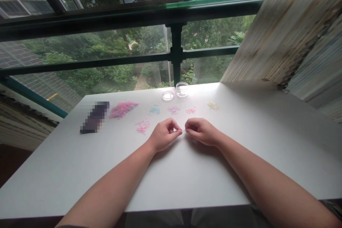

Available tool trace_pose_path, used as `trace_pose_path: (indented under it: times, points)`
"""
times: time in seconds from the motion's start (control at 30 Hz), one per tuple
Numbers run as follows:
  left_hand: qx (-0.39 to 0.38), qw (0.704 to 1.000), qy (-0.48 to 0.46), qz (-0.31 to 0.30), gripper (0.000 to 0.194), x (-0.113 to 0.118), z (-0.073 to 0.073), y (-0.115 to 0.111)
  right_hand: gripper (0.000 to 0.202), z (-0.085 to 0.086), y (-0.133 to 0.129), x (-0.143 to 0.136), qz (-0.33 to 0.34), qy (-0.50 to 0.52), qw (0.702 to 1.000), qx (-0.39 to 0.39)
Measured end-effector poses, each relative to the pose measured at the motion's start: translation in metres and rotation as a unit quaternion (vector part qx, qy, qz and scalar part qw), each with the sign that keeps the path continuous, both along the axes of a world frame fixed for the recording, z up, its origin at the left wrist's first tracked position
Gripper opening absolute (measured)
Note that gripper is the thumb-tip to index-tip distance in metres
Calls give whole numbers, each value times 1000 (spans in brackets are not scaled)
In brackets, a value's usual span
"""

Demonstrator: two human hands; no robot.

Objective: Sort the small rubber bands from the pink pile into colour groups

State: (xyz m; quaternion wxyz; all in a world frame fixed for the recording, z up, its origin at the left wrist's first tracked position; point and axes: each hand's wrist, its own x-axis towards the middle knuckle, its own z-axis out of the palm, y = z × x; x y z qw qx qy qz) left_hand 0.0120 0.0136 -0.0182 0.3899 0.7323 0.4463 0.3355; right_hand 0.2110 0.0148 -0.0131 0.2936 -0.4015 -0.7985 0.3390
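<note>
Past the hands, teal (155, 109), purple (174, 110), red (190, 110) and yellow heaps (213, 106) of thin, bent pieces form a row; a pink heap (143, 127) sits nearer, a larger mixed heap (123, 109) beside a pixelated block (95, 117). Clear, round jar (182, 90) and dish (168, 96) stand near the far edge. The smooth white surface (267, 131) stretches right toward a striped curtain (262, 32). Left hand (165, 134) and right hand (202, 131), fingertips pinched, hold a tiny pale piece (183, 130) between them, its shape unclear.
</note>
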Motion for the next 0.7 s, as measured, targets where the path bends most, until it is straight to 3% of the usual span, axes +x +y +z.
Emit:
trace_pose_path:
  times: [0.7]
  points:
    - [7,1000,6,-15,17,1,0,1,8,1,1,-2,-8,-3,1000,8]
